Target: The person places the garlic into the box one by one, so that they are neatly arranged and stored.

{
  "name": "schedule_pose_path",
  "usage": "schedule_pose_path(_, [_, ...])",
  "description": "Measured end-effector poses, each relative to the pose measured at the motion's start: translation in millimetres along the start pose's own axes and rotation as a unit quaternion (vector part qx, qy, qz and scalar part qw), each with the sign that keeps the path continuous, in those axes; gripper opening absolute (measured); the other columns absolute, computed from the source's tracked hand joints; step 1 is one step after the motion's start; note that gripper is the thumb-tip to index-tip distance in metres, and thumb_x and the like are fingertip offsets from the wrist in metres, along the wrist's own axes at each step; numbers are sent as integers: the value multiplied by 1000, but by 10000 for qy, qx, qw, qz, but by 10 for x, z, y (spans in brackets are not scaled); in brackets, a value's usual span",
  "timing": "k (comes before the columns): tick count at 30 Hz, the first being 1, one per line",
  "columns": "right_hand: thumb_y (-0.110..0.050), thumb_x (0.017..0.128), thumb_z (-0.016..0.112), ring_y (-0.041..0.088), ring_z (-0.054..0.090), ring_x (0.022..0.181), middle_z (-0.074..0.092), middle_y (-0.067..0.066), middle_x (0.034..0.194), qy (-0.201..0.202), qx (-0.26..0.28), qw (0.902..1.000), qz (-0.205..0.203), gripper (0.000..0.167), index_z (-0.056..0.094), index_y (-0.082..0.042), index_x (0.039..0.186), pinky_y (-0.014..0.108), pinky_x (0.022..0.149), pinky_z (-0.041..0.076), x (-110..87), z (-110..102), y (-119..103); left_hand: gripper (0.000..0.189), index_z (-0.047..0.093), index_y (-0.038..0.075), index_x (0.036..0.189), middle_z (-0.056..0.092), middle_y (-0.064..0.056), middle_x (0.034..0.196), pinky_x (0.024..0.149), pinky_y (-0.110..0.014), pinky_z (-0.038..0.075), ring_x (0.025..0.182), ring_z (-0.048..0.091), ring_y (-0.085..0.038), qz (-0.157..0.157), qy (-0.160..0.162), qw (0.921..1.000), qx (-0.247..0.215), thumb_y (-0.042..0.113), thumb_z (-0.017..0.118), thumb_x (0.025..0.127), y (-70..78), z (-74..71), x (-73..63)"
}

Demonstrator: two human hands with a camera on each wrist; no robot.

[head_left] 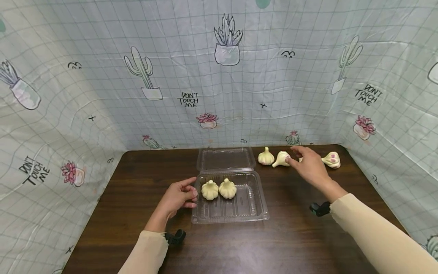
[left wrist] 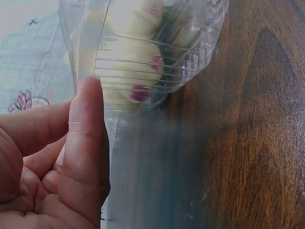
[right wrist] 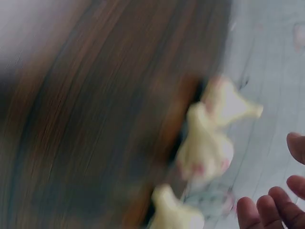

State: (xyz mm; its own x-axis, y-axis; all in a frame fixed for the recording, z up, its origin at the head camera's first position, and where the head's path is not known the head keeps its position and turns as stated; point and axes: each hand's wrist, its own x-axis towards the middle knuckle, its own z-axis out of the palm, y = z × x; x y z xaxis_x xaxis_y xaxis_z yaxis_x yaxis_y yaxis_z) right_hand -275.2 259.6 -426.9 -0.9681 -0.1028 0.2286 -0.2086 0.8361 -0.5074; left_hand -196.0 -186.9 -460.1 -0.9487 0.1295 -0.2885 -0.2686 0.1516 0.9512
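Observation:
A clear plastic clamshell container (head_left: 256,220) stands with its lid (head_left: 226,159) folded back. Inside its left half, two garlic bulbs (head_left: 210,190) sit side by side; they show through the clear wall (left wrist: 190,62) in the left wrist view. My left hand (head_left: 176,198) holds the container's left rim, its thumb (left wrist: 86,138) at the edge. Over a row of several garlic bulbs at the back right, my right hand (head_left: 309,163) reaches with fingers apart and nothing held. One bulb (head_left: 282,158) lies by its fingertips, another (head_left: 331,160) beyond the hand. Blurred bulbs (right wrist: 205,152) fill the right wrist view's middle.
One more garlic bulb (head_left: 266,156) stands upright between the lid and the right hand. A dark wooden table (head_left: 287,243) carries everything. Patterned cloth (head_left: 239,95) rises behind its back edge and along both sides.

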Motion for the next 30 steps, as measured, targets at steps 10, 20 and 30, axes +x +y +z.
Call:
schedule_pose_path(10, [-24, 98, 76, 58, 43, 132, 53, 35, 142, 72, -1062, 9930, -521, 58, 54, 1, 145, 73, 105, 38, 79, -330, 639, 64, 44, 6, 161, 62, -12, 104, 67, -30, 66, 82, 66, -18, 1, -13, 10000, -8, -5, 63, 102, 15, -14, 7])
schedule_pose_path(20, [-20, 86, 86, 59, 46, 117, 53, 33, 134, -141, -1725, 9769, -1250, 72, 51, -2, 146, 73, 91, 44, 172, -550, 1182, 64, 43, 6, 161, 62, -13, 105, 68, -30, 67, 83, 66, -18, -30, -32, 10000, 7, -6, 63, 102, 34, -25, 18])
schedule_pose_path(30, [-21, 82, 89, 64, 42, 117, 42, 37, 140, -750, -2122, 9682, -1093, 91, 38, -3, 155, 76, 89, 42, 208, -576, 1525, 64, 44, 7, 161, 62, -10, 102, 68, -29, 66, 83, 66, -18, -107, -3, 9999, -7, -7, 62, 102, 18, -26, 17])
